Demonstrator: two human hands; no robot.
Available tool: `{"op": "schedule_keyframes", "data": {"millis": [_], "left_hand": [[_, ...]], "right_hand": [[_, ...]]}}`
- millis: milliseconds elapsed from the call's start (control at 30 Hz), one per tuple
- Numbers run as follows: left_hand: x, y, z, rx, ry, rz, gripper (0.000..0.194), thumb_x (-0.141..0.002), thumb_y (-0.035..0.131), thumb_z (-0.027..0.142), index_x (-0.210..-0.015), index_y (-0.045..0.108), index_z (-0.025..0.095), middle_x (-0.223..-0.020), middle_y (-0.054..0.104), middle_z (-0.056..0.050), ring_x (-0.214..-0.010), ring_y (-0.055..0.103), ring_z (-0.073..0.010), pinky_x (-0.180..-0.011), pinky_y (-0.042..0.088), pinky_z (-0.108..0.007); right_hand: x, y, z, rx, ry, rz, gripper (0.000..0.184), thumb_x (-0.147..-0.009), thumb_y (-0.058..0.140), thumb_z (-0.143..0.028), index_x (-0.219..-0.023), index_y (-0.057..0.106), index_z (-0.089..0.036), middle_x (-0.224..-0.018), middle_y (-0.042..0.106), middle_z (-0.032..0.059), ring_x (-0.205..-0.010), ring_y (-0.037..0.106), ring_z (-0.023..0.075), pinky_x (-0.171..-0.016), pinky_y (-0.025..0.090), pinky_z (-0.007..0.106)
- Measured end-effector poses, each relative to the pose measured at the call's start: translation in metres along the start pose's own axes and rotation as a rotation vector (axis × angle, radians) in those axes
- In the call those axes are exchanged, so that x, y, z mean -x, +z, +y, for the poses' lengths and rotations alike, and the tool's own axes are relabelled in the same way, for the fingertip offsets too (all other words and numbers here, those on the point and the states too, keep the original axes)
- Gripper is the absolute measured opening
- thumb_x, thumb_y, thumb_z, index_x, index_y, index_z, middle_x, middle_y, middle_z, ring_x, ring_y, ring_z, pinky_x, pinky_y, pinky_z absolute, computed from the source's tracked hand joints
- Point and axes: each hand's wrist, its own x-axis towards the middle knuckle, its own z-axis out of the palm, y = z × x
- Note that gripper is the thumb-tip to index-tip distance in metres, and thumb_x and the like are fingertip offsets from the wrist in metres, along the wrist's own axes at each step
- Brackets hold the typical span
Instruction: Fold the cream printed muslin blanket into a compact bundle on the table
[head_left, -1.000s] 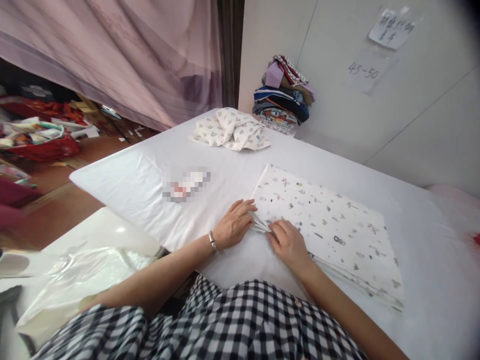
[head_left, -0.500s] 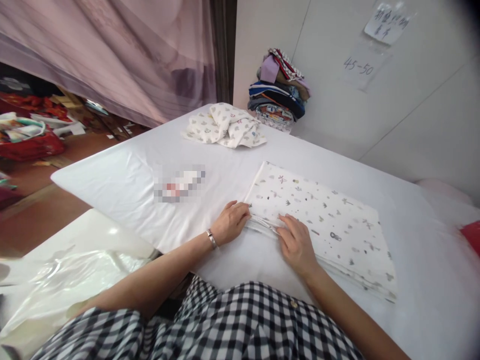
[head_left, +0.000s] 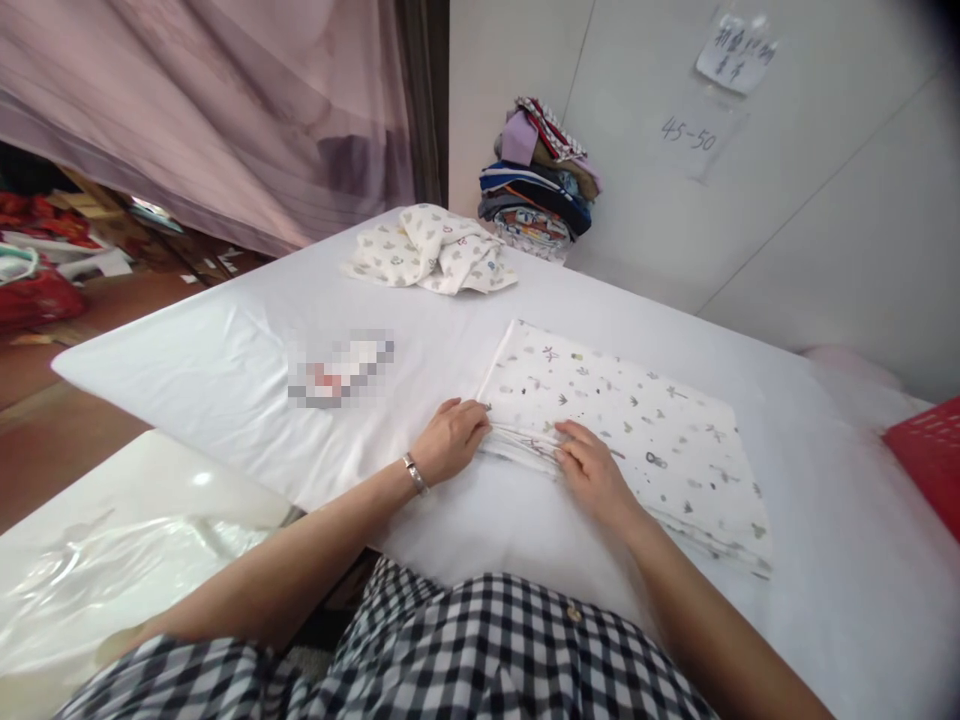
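Note:
A folded white cloth [head_left: 637, 420] with small printed figures lies in several layers on the white-covered table [head_left: 465, 530]. At its near left corner my left hand [head_left: 454, 440] is closed, pinching the layered edge. My right hand [head_left: 594, 475] grips the near edge a little to the right, thumb and fingers closed on the layers. Between the two hands the edges fan slightly apart. My fingertips partly hide the edge they hold.
A crumpled printed cloth [head_left: 435, 250] lies at the table's far side. Left of my hands is a blurred-out item [head_left: 341, 370]. Folded clothes [head_left: 536, 190] are stacked by the wall. A red basket [head_left: 930, 460] stands at right, clear plastic [head_left: 150, 560] at lower left.
The view has turned slightly right, so more of the red basket shows. Both hands keep their hold on the cloth's near edge; the right hand has shifted slightly along it.

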Motion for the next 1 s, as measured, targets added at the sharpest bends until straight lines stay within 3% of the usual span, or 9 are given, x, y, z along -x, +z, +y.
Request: {"op": "schedule_keyframes", "data": {"millis": [167,233,367,567,833,1000], "left_hand": [[0.002,0.000,0.000,0.030,0.033,0.023,0.016,-0.088,0.036,0.020,-0.078,0.048,0.020,-0.086,0.060,-0.002,-0.102,0.054,-0.0172,-0.094,0.037,-0.040],[0.002,0.002,-0.001,0.043,0.054,0.038,0.016,-0.088,0.036,0.021,-0.078,0.048,0.020,-0.084,0.059,-0.002,-0.104,0.053,-0.0175,-0.092,0.038,-0.039],[0.002,0.006,-0.004,0.050,0.070,0.077,0.015,-0.088,0.037,0.021,-0.077,0.047,0.020,-0.080,0.059,-0.002,-0.099,0.055,-0.0176,-0.087,0.041,-0.037],[0.003,0.009,-0.008,0.049,0.094,0.122,0.013,-0.086,0.038,0.020,-0.077,0.048,0.020,-0.079,0.059,-0.002,-0.097,0.056,-0.0177,-0.085,0.042,-0.037],[0.003,0.009,-0.007,0.021,0.092,0.136,0.013,-0.085,0.040,0.019,-0.074,0.048,0.019,-0.076,0.058,-0.001,-0.089,0.058,-0.0166,-0.082,0.043,-0.035],[0.006,0.007,-0.009,-0.009,0.104,0.122,0.014,-0.086,0.038,0.020,-0.077,0.049,0.019,-0.082,0.060,-0.002,-0.090,0.057,-0.0166,-0.089,0.040,-0.040]], "right_hand": [[0.006,0.001,-0.004,0.038,-0.024,0.143,0.014,-0.086,0.042,-0.017,-0.084,0.055,-0.021,-0.119,0.055,0.0085,-0.112,0.049,0.0213,-0.091,0.044,0.042],[0.007,0.003,-0.005,0.077,-0.120,0.193,0.019,-0.084,0.039,-0.011,-0.081,0.055,-0.020,-0.123,0.052,0.0096,-0.116,0.046,0.0220,-0.092,0.043,0.043],[0.008,0.006,-0.005,0.195,-0.286,0.163,0.025,-0.080,0.036,-0.004,-0.079,0.058,-0.018,-0.128,0.049,0.0101,-0.125,0.036,0.0253,-0.095,0.038,0.046],[0.008,0.007,-0.012,0.291,-0.213,0.172,0.012,-0.082,0.046,-0.017,-0.083,0.057,-0.017,-0.127,0.050,0.0119,-0.125,0.036,0.0275,-0.094,0.037,0.046],[0.008,0.008,-0.010,0.369,-0.267,0.134,0.016,-0.086,0.044,-0.016,-0.076,0.057,-0.018,-0.124,0.053,0.0114,-0.124,0.037,0.0276,-0.091,0.038,0.047],[0.014,0.001,-0.022,0.332,-0.273,0.147,0.019,-0.086,0.041,-0.011,-0.075,0.055,-0.018,-0.125,0.052,0.0107,-0.127,0.034,0.0261,-0.094,0.037,0.046]]}}
